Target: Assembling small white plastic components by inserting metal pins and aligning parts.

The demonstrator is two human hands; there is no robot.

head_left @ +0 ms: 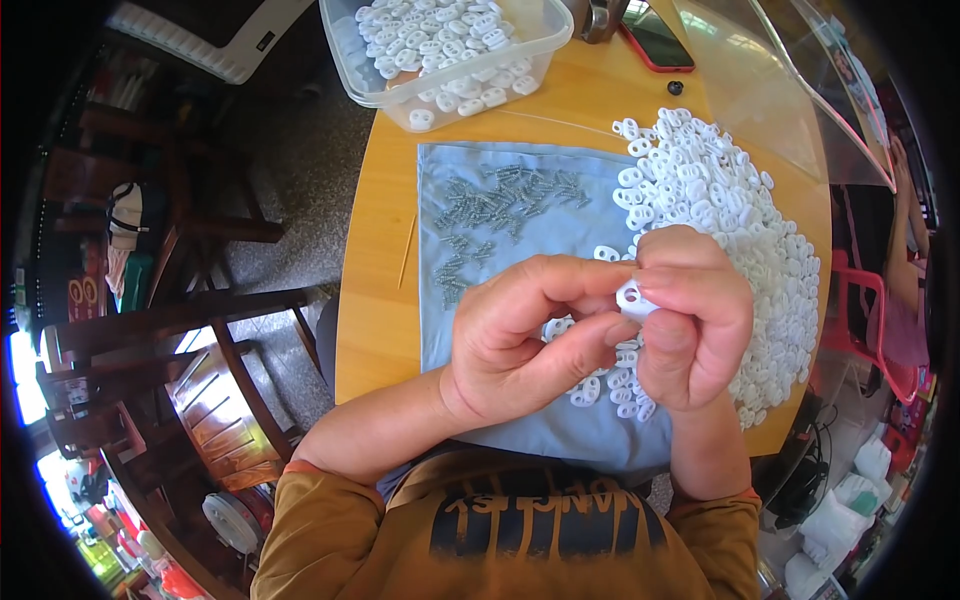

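Right now, a person seated at a round wooden table (pixel 380 300) brings both hands together just above its near edge. Between them sits a small white plastic piece (pixel 632 296) with a hole through it. The right hand (pixel 695 320) curls closed around that piece, thumb and forefinger pinching it from the right, so this hand carries it. The left hand (pixel 520 335) comes in from the left with its fingers narrowed, fingertips meeting the piece's left side; whether they pinch something tiny of their own is hidden. The piece's long axis seems to run roughly up and down between the fingertips, though most of it is covered.

Beneath the hands lies a pale blue cloth (pixel 520 430). Beyond the left hand, farther from the person, small metal screws (pixel 500 205) are scattered on it. Beyond and to the right of the right hand spreads a large heap of white pieces (pixel 740 230). Farther off still, past the screws, stands a clear plastic tub (pixel 440 60) holding more of them, and a red phone (pixel 655 38) lies near the far edge
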